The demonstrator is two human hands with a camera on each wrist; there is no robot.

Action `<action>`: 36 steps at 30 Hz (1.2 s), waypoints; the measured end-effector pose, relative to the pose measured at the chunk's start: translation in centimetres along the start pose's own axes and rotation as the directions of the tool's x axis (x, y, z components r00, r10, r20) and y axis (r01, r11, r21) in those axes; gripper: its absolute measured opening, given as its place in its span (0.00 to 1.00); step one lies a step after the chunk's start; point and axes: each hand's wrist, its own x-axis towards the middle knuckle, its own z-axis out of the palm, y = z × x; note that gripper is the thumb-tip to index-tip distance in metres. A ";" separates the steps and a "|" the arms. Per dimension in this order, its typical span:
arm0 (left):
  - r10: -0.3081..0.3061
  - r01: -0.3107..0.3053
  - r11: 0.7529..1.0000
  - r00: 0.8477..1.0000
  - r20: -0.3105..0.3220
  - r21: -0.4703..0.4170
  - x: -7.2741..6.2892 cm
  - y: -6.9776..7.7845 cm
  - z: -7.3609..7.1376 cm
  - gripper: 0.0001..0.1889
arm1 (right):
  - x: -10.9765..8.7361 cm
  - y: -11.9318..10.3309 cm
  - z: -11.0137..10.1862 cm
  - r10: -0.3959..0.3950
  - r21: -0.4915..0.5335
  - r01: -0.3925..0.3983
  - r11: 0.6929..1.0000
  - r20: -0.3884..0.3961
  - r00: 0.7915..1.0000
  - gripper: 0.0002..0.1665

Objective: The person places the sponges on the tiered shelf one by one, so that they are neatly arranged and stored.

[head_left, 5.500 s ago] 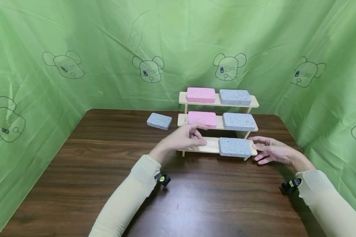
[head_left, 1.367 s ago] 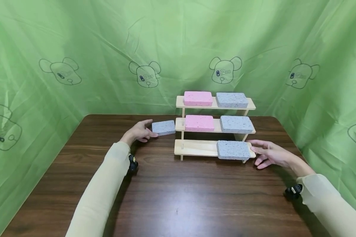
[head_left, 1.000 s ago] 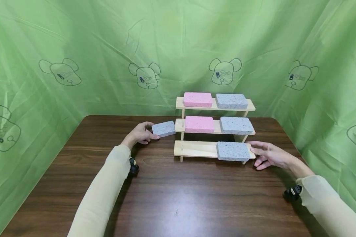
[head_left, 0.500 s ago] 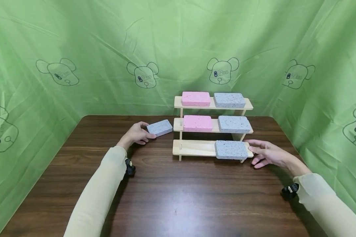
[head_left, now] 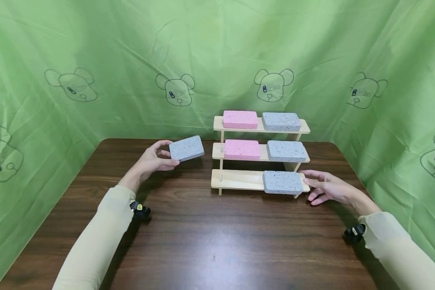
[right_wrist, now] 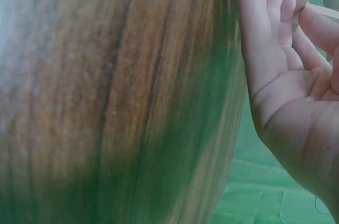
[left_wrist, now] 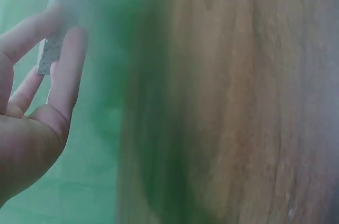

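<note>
In the head view my left hand (head_left: 149,162) pinches a blue-grey speckled sponge (head_left: 186,148) by its left end, thumb on the near side. The sponge is tilted and held above the table, left of a three-tier wooden display rack (head_left: 239,179). The left wrist view shows a blurred end of this sponge (left_wrist: 51,54) between thumb and fingers. My right hand (head_left: 328,187) grips the right end of the rack's lowest shelf. On that shelf's right half lies another blue-grey sponge (head_left: 282,182); its left half is bare wood.
Each upper shelf bears a pink sponge on the left, one on the middle tier (head_left: 242,150) and one on top (head_left: 240,120). Blue-grey sponges (head_left: 286,151) lie beside them. Green curtain (head_left: 130,52) encloses the dark wooden table (head_left: 203,233) behind and at the sides.
The left hand went from the lowest shelf to the loose blue-grey sponge on the table, took hold of it, and raised it leftward. The right hand stays at the rack's end.
</note>
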 end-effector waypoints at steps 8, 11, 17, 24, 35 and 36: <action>0.099 -0.102 0.993 0.993 0.069 0.052 -3.1 2.4 0.8 0.47 | 0.1 -0.1 -0.1 0.011 -0.017 -0.012 1.000 -0.017 1.000 0.24; 0.132 -0.141 0.987 0.985 0.112 0.072 -4.1 3.5 1.9 0.47 | 0.2 -0.1 -0.1 0.014 -0.020 -0.014 1.000 -0.022 1.000 0.27; 0.199 -0.224 0.963 0.966 0.167 0.148 -5.8 4.5 4.8 0.44 | 0.1 0.0 0.0 0.018 -0.023 -0.019 1.000 -0.027 0.999 0.31; 0.217 -0.277 0.939 0.937 0.273 0.206 -6.2 3.7 8.0 0.42 | 0.1 -0.1 0.0 0.019 -0.039 -0.020 0.999 -0.035 0.999 0.32; 0.213 -0.315 0.910 0.913 0.348 0.270 -5.4 2.8 11.9 0.40 | 0.1 -0.1 0.2 0.020 -0.047 -0.022 0.999 -0.041 0.999 0.35; 0.209 -0.319 0.903 0.912 0.354 0.289 -5.4 2.7 12.3 0.40 | 0.1 -0.1 0.2 0.020 -0.048 -0.022 0.999 -0.043 0.999 0.34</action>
